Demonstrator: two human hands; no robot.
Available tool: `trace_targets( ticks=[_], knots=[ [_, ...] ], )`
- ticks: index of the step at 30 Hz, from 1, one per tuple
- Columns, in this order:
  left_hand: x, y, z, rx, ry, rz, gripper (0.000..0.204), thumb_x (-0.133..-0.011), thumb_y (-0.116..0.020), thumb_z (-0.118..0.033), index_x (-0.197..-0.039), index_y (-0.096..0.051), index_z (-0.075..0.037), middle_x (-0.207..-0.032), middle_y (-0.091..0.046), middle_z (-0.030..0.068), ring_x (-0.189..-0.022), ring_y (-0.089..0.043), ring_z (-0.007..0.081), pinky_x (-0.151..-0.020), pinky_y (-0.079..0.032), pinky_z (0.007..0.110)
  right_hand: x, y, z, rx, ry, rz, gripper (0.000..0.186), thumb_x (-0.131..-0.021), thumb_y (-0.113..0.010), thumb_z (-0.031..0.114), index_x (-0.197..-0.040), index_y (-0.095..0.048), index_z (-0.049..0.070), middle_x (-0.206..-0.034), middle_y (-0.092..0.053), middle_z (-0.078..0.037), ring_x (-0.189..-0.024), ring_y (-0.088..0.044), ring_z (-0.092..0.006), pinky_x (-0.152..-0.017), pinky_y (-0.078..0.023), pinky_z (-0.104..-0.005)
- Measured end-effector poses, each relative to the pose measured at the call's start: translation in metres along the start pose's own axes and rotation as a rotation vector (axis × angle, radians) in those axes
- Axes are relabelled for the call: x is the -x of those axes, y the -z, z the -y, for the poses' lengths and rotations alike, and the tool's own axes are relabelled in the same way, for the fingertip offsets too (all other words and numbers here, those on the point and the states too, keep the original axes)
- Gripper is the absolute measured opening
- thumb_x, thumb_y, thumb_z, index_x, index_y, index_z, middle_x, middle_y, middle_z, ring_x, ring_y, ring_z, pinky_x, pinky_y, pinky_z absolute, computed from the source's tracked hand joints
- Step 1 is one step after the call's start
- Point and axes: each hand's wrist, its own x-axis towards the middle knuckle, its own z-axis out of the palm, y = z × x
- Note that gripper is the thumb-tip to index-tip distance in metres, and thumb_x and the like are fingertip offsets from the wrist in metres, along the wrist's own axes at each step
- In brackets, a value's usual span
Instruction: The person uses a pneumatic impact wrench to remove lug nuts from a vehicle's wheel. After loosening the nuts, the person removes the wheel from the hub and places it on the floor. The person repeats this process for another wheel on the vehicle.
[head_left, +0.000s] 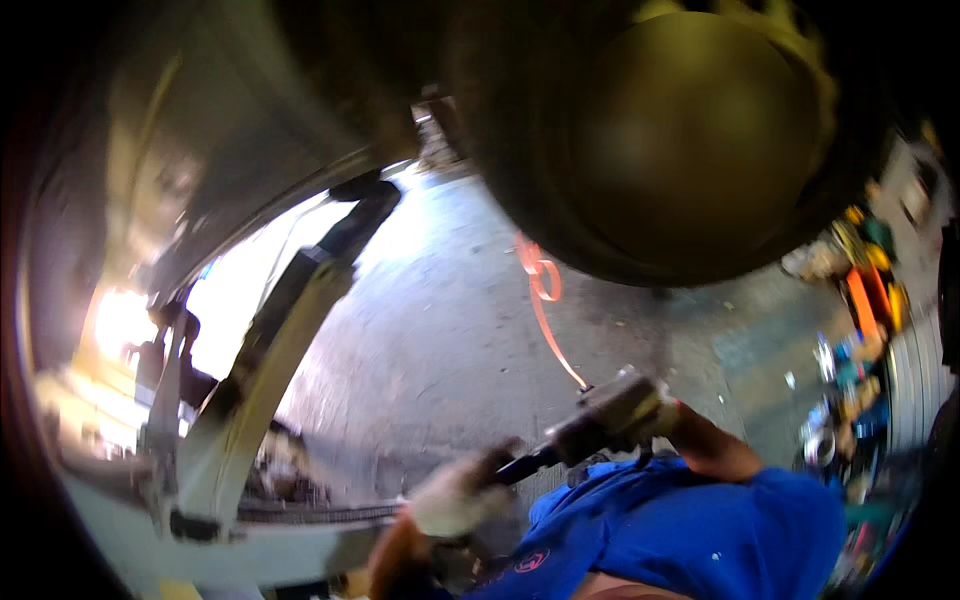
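Grey metal power tool (603, 417), near centre: blurred white-gloved left hand (455, 498) closed around black shaft (527, 465); partly hidden right hand (663, 415) gripping rear end, presumably sharing weight; slack orange hose (548, 332) likely allowing reach.

The bulky grey-brown power tool (605, 420), which we see slightly blurred, is held aslant, its narrow dark shaft (528, 465) pointing leftward and down. We find an orange-red hose (553, 346), looped toward its far end, meeting the upper side of the tool's body.
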Motion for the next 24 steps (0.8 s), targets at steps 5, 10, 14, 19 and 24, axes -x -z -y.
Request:
trace_targets(
  ticks=[5,10,14,19,24],
  knots=[
    [-0.044,-0.1,0.077,0.251,0.095,0.155,0.073,-0.089,-0.077,-0.031,-0.146,-0.04,-0.002,-0.118,-0.067,0.0165,-0.107,-0.063,0.0208,-0.093,-0.051,0.035,0.002,-0.044,0.055,0.807,-0.071,0.02,0.072,-0.066,-0.092,0.006,-0.132,-0.062,0.006,-0.115,-0.072,-0.009,-0.104,-0.066,-0.0169,-0.09,-0.055,-0.0344],
    [-0.079,-0.176,0.113,0.678,0.051,0.013,0.064,-0.08,-0.083,-0.011,-0.134,-0.05,0.001,-0.116,-0.065,0.0108,-0.104,-0.062,0.0169,-0.091,-0.052,0.033,0.007,-0.053,0.034,0.744,-0.288,0.01,0.056,-0.07,-0.09,0.011,-0.121,-0.068,0.005,-0.116,-0.073,-0.011,-0.107,-0.066,-0.0208,-0.096,-0.051,-0.0377],
    [-0.088,-0.207,0.119,0.828,0.175,-0.123,0.053,-0.075,-0.085,-0.017,-0.119,-0.061,0.001,-0.096,-0.069,0.0095,-0.084,-0.065,0.0165,-0.075,-0.054,0.031,0.009,-0.068,0.074,1.176,-0.49,-0.157,0.048,-0.079,-0.084,0.026,-0.12,-0.068,0.006,-0.114,-0.073,-0.015,-0.104,-0.069,-0.0268,-0.092,-0.052,-0.0415],
    [-0.082,-0.21,0.07,1.022,0.325,-0.387,0.04,-0.079,-0.079,-0.012,-0.112,-0.06,0.0,-0.08,-0.064,0.006,-0.053,-0.057,0.015,-0.046,-0.046,0.03,0.051,-0.091,0.211,1.726,0.314,-1.116,0.034,-0.089,-0.073,0.027,-0.112,-0.065,0.003,-0.096,-0.07,-0.018,-0.084,-0.07,-0.0314,-0.071,-0.055,-0.0402],
    [-0.076,-0.225,0.052,0.997,0.519,-0.556,0.035,-0.08,-0.078,-0.02,-0.107,-0.065,-0.002,-0.078,-0.064,0.0048,-0.052,-0.056,0.0131,-0.046,-0.046,0.03,0.068,-0.064,0.305,1.803,0.814,-1.387,0.042,-0.091,-0.071,0.021,-0.126,-0.06,0.001,-0.1,-0.07,-0.022,-0.087,-0.069,-0.0411,-0.076,-0.055,-0.0463]
  ],
)
